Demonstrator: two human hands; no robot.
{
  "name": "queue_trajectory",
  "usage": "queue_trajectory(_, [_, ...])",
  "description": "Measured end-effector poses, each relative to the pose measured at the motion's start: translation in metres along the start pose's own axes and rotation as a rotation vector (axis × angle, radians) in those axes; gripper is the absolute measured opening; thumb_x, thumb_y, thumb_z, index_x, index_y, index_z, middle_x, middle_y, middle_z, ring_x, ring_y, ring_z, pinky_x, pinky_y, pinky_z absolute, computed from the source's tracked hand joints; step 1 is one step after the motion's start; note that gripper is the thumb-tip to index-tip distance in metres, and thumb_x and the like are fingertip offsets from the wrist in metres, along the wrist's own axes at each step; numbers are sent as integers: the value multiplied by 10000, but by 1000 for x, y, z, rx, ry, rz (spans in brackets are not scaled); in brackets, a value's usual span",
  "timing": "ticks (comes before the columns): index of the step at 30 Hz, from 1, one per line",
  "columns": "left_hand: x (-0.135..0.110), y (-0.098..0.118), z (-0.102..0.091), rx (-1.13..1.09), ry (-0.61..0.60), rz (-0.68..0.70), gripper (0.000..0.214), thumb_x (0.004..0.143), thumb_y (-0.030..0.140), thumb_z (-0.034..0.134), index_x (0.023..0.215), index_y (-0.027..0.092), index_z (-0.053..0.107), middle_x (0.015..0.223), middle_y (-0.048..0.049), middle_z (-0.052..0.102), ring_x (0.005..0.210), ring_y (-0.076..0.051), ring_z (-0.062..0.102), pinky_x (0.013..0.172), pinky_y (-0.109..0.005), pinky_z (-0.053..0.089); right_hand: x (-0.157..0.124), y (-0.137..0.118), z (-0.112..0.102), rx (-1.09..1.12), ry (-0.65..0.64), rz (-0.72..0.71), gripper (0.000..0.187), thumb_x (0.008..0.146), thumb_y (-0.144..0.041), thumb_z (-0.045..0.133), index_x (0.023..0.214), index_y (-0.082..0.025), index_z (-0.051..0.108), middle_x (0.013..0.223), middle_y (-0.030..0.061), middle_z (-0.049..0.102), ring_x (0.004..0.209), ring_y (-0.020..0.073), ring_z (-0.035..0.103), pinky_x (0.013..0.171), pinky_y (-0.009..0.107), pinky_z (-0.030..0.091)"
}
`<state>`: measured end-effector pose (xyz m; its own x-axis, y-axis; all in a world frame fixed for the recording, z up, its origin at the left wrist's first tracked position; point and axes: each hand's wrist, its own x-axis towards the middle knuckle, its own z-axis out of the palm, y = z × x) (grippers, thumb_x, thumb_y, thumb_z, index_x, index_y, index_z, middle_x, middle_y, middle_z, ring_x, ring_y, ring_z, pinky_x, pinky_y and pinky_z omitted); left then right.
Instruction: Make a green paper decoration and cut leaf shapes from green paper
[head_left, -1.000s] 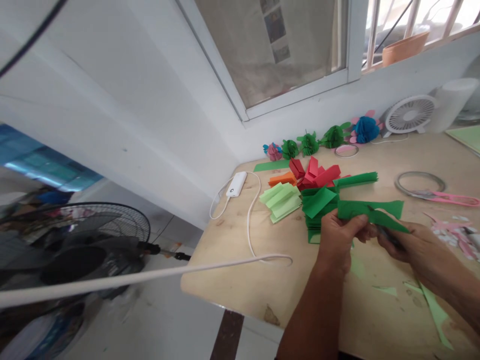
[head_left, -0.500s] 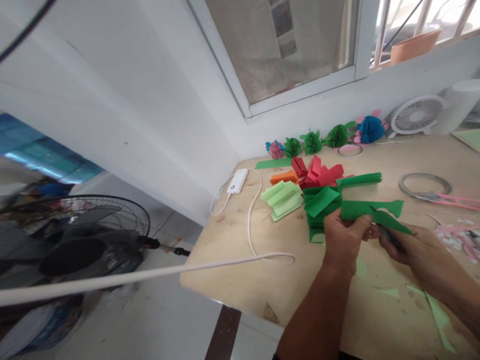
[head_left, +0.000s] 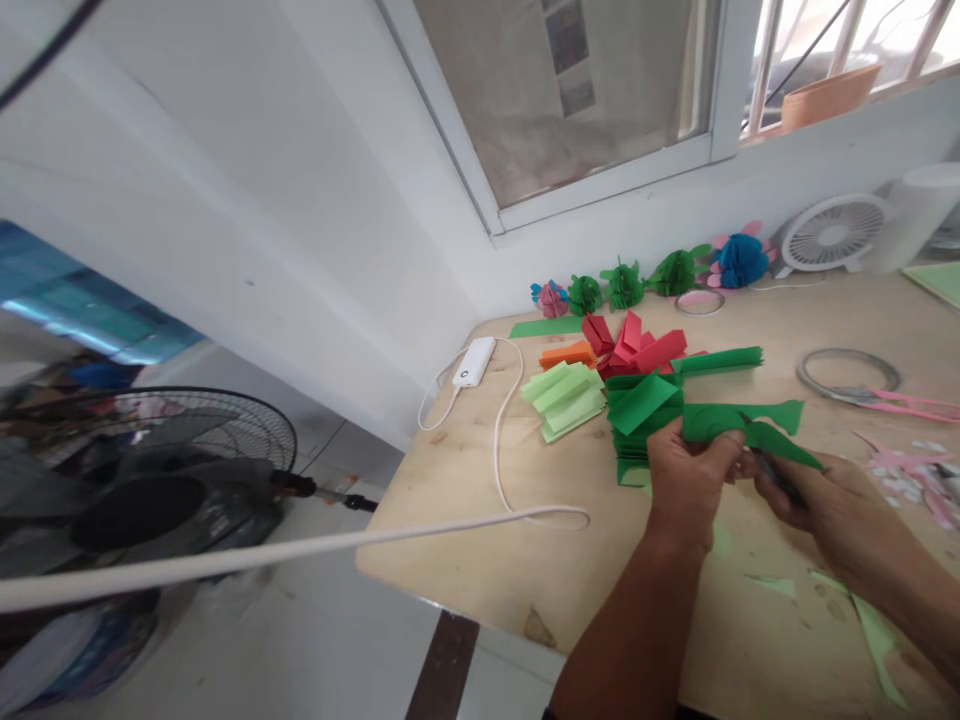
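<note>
Green paper (head_left: 739, 422) against left fingers (head_left: 716, 455)

The view comes from a camera worn on the person's head, above and just behind the hands, looking forward and down. It is rolled to one side, so the wall (head_left: 247, 250) and window (head_left: 570, 100) lean across the upper part of the frame. The left hand (head_left: 694, 490) and right hand (head_left: 832, 520) are nearest, at lower right, with the forearms entering from the bottom and right edges. The table (head_left: 442, 565) runs from the bottom edge toward the wall, its corner pointing left of centre. The floor (head_left: 300, 640) and a standing fan (head_left: 180, 480) fill the lower left, farther from the camera.
</note>
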<state>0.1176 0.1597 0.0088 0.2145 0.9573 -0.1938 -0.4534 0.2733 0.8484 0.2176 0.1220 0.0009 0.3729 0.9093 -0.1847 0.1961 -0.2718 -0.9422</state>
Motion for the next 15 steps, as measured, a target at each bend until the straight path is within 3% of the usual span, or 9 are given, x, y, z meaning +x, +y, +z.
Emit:
queue_trajectory(8, [-1, 1, 0, -2, -23, 33, 257, 605, 307, 737, 550, 151, 540, 481, 26, 485, 442, -67, 411, 482, -218, 359, -2, 1, 1, 17, -4, -4, 622, 561, -824, 501, 407, -238, 360, 429, -30, 308, 428, 101, 259, 420, 281, 215])
queue_trajectory(15, [-2, 2, 1, 30, -16, 21, 281, 598, 356, 732, 548, 157, 540, 484, 24, 488, 450, -71, 417, 497, -228, 373, 1, 10, 1, 59, -19, -4, 612, 621, -808, 479, 424, -241, 354, 427, -27, 321, 437, 109, 276, 420, 280, 235])
